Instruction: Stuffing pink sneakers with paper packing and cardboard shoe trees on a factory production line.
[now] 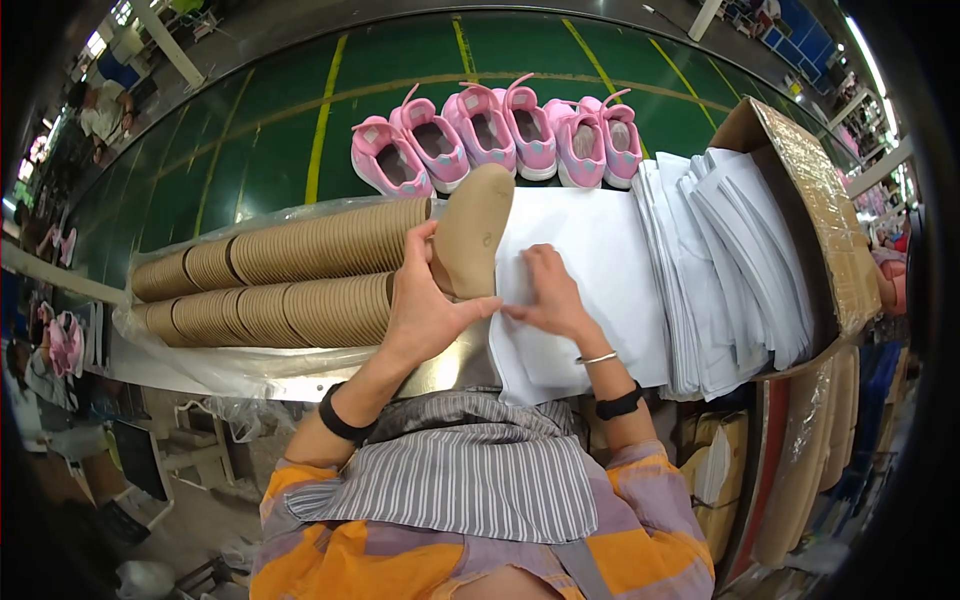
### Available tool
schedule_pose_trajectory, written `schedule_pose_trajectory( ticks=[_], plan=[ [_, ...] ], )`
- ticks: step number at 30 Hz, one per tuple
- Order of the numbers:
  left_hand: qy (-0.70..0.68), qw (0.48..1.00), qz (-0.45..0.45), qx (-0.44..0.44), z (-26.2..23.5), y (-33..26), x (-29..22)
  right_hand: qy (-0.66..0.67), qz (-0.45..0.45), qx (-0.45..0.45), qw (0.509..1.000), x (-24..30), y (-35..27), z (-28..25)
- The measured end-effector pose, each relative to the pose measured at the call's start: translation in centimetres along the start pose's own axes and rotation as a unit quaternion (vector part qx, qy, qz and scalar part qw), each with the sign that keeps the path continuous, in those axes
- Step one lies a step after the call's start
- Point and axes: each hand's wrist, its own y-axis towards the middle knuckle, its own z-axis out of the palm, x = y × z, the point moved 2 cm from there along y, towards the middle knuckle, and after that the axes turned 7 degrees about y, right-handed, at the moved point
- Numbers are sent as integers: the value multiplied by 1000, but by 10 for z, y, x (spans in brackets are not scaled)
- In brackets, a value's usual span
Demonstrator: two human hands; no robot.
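Observation:
My left hand (425,305) is closed round a tan, sole-shaped shoe insert (475,225), which stands tilted with its rounded end up and a small round mark on it. My right hand (555,295) rests over the left part of a white paper sheet (600,340), its fingers bent and spread away from the thumb. The tips of both thumbs almost meet at the sheet's left edge. Beyond the hands, several pink shoes (487,135) stand in a row with their openings up.
Two long rows of nested brown inserts (320,245) lie in clear plastic at left. A thick fanned stack of white paper (740,270) leans into an open cardboard box (825,220) at right. Behind runs a green work surface (280,150) with yellow lines.

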Motion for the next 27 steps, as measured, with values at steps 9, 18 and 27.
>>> schedule_pose_trajectory(
  ticks=[9, 18, 27],
  plan=[
    [89, 995, 17, -45, 9, -5, 20, -63, 33, 34, 997, 3, 0, 29],
    [96, 994, -48, -23, 15, -16, 41, 174, 59, -99, 978, 14, 1, 11],
    [22, 998, -4, -62, 16, -19, 41, 2, 58, 76, 995, 16, -3, 26]
  ],
)
